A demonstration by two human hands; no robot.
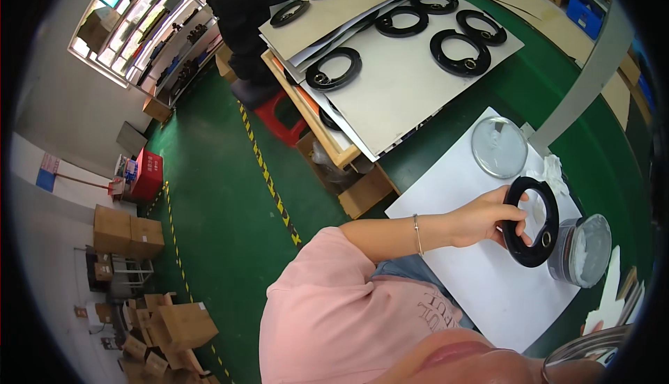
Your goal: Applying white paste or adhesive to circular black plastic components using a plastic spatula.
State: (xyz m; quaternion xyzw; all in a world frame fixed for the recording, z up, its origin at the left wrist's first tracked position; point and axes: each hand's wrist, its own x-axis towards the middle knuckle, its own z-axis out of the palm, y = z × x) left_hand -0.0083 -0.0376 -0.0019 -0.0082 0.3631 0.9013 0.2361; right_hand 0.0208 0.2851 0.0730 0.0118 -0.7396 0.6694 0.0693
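My left hand is closed round the left side of a glossy black ring, which is held upright over a white sheet. A small round metal-edged hole shows low on the ring. Just right of the ring stands a clear round tub with greyish contents. Beyond my hand lies a round translucent lid or dish, with crumpled white tissue beside it. A sliver of skin, perhaps my right hand, shows at the lower right; its fingers are mostly hidden.
Several similar black rings lie on stacked pale boards ahead. A grey upright post rises from the table at right. An open cardboard box sits below the boards. A person in black works at the far left, near a red stool.
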